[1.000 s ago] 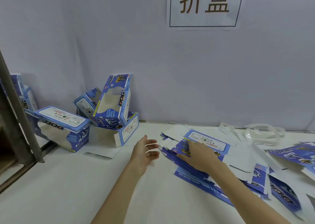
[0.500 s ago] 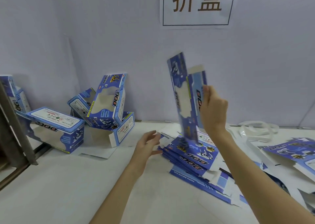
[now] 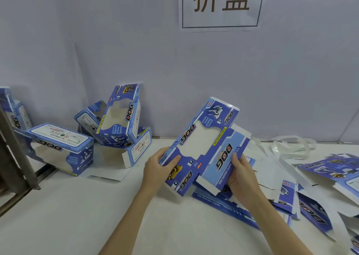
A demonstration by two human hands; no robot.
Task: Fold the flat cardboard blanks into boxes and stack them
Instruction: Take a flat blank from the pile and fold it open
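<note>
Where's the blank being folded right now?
Centre of the head view: the flat blank is held above the table between left hand and right hand.

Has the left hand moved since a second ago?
Yes. The left hand has lifted off the table and gone right, toward the pile of blanks; it now grips the left edge of the raised blank.

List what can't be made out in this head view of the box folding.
- Pile of flat blanks: its count is hidden by the held blank and the right hand.
- Blanks at the right edge: cut off by the frame.
- Left hand: its fingers are hidden behind the held blank.
- Label print on the folded box: too small to read.
- Box at the far left: partly hidden by the metal post.
</note>
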